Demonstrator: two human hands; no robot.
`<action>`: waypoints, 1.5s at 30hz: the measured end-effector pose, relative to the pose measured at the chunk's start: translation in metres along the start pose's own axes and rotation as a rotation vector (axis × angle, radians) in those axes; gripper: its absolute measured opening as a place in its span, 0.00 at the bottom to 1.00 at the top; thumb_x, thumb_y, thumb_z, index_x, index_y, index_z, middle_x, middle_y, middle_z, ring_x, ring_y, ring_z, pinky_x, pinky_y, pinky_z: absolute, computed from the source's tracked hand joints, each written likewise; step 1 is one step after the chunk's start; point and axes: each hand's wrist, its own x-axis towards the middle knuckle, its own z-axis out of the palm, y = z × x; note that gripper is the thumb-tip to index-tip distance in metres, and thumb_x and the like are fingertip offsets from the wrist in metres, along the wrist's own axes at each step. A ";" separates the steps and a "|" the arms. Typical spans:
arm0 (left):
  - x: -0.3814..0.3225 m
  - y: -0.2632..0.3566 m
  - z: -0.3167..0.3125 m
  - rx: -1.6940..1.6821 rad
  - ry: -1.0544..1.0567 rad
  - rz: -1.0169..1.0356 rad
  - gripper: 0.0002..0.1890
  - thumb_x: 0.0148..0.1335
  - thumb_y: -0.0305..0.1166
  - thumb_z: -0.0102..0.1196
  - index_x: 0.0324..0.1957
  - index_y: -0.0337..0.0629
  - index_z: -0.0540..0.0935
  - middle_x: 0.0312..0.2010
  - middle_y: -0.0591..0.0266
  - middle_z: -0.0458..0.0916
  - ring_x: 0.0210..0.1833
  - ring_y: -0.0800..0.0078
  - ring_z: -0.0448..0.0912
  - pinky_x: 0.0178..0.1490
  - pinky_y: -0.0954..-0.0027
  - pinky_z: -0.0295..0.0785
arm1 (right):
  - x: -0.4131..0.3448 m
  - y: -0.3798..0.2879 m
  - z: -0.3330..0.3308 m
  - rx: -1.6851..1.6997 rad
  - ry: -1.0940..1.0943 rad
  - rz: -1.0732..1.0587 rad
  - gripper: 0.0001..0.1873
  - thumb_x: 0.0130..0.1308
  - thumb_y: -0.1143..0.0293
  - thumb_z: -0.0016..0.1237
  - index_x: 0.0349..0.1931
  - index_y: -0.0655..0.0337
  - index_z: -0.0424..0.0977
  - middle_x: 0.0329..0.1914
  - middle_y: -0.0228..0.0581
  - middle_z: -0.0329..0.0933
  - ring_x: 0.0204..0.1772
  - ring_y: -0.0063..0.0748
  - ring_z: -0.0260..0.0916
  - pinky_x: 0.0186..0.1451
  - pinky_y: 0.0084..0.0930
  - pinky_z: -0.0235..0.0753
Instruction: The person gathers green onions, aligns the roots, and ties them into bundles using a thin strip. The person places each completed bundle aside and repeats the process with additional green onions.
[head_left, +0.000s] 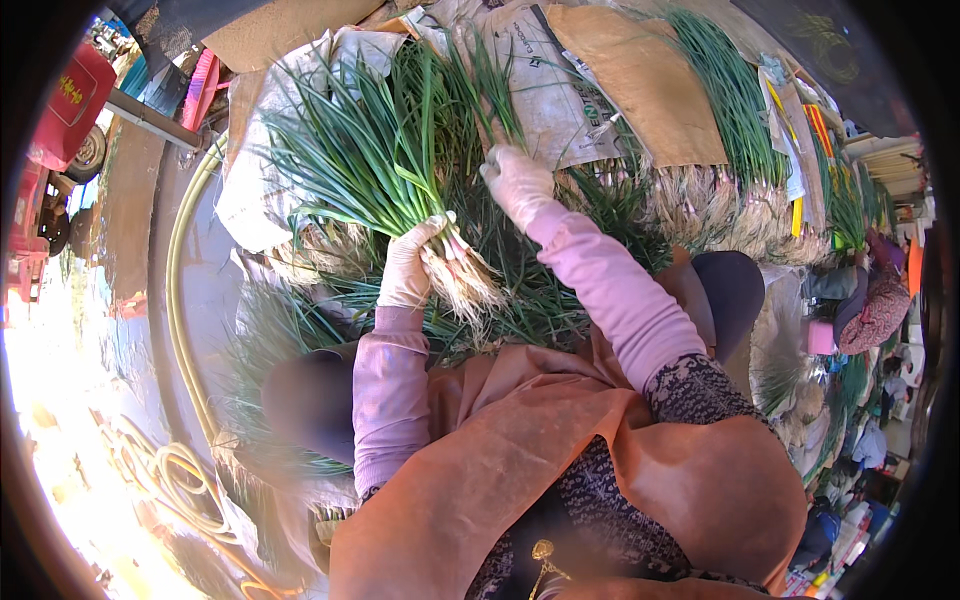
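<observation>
My left hand, in a pale thin glove, is closed around a bunch of green onions just above the white stems. The leaves fan out to the upper left, and the stringy roots hang toward my lap. My right hand, gloved likewise, is to the right of the bunch with its fingers curled, close to some loose green onion leaves. Whether anything is between those fingers is hidden. Loose green leaves lie beneath both hands, in front of my orange-brown apron.
A printed sack and a brown sheet partly cover rows of green onions. At left are a white sack, a yellow hose, a pink broom and a red vehicle. Another person is at far right.
</observation>
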 end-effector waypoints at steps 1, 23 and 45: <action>0.003 -0.002 0.000 0.011 0.023 -0.024 0.12 0.57 0.24 0.60 0.42 0.26 0.81 0.34 0.52 0.85 0.32 0.65 0.83 0.38 0.65 0.82 | 0.013 0.001 -0.004 -0.144 0.213 -0.115 0.16 0.67 0.56 0.53 0.39 0.62 0.79 0.40 0.49 0.82 0.44 0.43 0.80 0.51 0.34 0.76; 0.012 -0.041 -0.028 -0.003 -0.041 -0.262 0.15 0.64 0.28 0.55 0.50 0.29 0.80 0.41 0.49 0.84 0.41 0.59 0.83 0.49 0.58 0.80 | -0.114 0.015 -0.003 0.580 -0.246 -0.212 0.10 0.62 0.66 0.60 0.37 0.61 0.78 0.27 0.35 0.78 0.29 0.21 0.72 0.36 0.24 0.74; -0.003 -0.031 -0.005 0.235 -0.006 -0.354 0.09 0.57 0.24 0.60 0.38 0.28 0.81 0.24 0.49 0.83 0.21 0.61 0.81 0.25 0.64 0.80 | -0.069 0.021 0.031 0.265 0.226 -0.060 0.10 0.58 0.63 0.54 0.30 0.60 0.78 0.29 0.51 0.79 0.36 0.56 0.77 0.41 0.42 0.76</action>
